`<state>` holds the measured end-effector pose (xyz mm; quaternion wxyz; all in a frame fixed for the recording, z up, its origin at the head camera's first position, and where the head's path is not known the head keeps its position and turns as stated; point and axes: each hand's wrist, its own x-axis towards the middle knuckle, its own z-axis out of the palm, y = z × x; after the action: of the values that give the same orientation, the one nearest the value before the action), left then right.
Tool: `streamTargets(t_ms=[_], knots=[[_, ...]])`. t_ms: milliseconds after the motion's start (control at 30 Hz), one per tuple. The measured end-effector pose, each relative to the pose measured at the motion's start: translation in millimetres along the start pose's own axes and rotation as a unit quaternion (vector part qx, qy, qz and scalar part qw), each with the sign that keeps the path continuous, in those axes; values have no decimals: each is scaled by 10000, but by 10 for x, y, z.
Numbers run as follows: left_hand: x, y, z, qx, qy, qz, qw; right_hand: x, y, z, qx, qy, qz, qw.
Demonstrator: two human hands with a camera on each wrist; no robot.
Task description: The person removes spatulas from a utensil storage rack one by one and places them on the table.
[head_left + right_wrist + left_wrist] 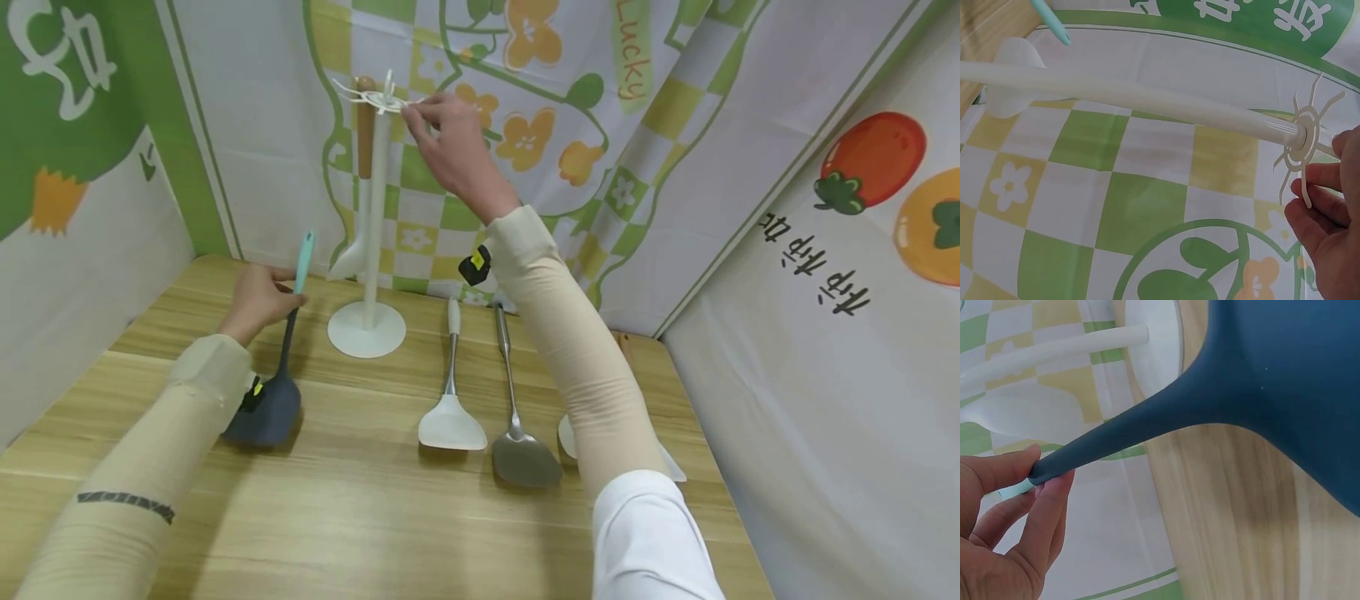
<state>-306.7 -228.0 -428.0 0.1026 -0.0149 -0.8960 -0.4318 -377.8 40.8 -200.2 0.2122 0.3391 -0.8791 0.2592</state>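
My left hand (258, 304) pinches a dark grey-blue spatula (276, 400) where its mint-green handle meets the dark neck. The blade hangs down over the table, and it fills much of the left wrist view. A white utensil stand (377, 217) with a round base and a ring of hooks rises at the back left. At its top, my right hand (450, 137) pinches one of the thin hooks (1308, 187) between thumb and fingers. From another hook hangs a white utensil with a wooden handle (365, 137), partly behind the pole.
On the wooden table (360, 500) lie a white spatula (452, 423) and a metal spatula (525, 458). Further right, my right arm partly hides white utensils (567, 435) and a wooden handle (626, 348). Printed cloth (255, 108) hangs close behind the stand and along both sides.
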Motion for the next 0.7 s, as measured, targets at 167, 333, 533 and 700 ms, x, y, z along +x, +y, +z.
streamTargets(t_ms=[167,333,533,700], knots=[[-3,-74,33,-2,-52,79,10000,20,9,6,83,89,31,9999],[-8,-110,69,-14,-182,105,9998,29,0,7,304,214,20,9993],[-13,-134,100,-59,-254,153,9995,14,-3,18,358,342,142,9987],[-27,-159,95,10,-302,53,9995,-5,33,55,135,692,-195,9973]])
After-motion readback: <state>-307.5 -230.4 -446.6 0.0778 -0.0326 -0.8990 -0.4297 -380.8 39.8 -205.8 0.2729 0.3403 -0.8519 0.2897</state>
